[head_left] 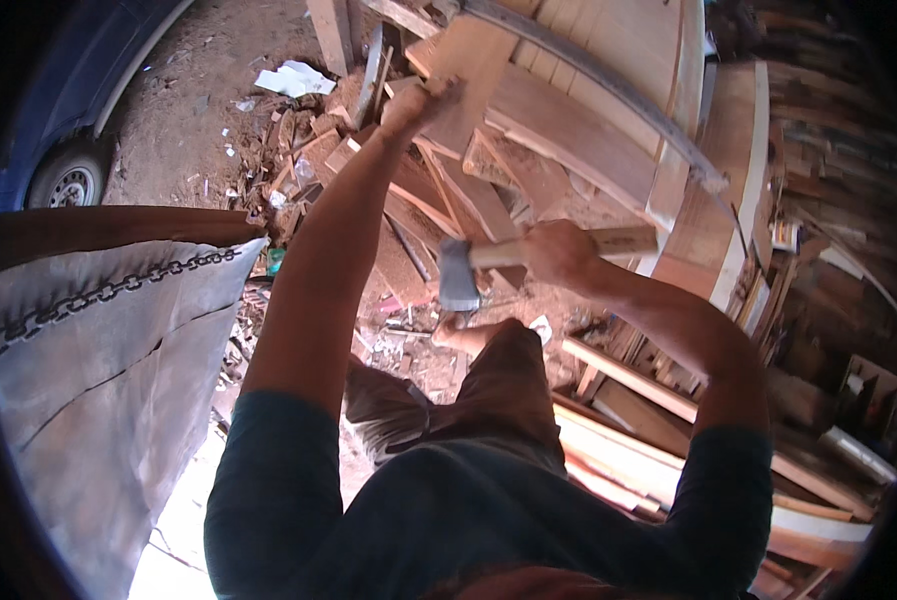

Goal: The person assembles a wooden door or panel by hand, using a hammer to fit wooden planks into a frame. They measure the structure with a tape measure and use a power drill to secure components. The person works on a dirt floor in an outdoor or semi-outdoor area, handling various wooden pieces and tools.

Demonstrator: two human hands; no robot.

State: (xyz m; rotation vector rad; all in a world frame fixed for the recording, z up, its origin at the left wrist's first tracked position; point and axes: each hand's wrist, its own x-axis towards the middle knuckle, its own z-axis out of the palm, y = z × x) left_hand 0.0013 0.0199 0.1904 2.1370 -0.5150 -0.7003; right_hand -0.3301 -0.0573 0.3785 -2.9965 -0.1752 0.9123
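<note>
My right hand [558, 254] is wrapped round the pale wooden handle [623, 241] of a hammer. The grey metal hammer head [458, 275] points left, above the ground and my leg. My left arm reaches far forward, where my left hand [418, 108] grips a flat reddish-brown wooden board [473, 75] at its left side; the fingertips are partly obscured. Beyond the board lies a large wooden panel [608, 40], crossed by a long metal bar clamp [598, 75]. A thick plank [573, 120] runs along the panel's near side.
Offcuts and scraps [318, 150] litter the ground. Long timbers [633, 380] lie to my right, with stacked wood [838, 200] behind them. On the left are a sheet-metal panel [98, 390] with a chain [118, 292] and a blue vehicle [53, 80].
</note>
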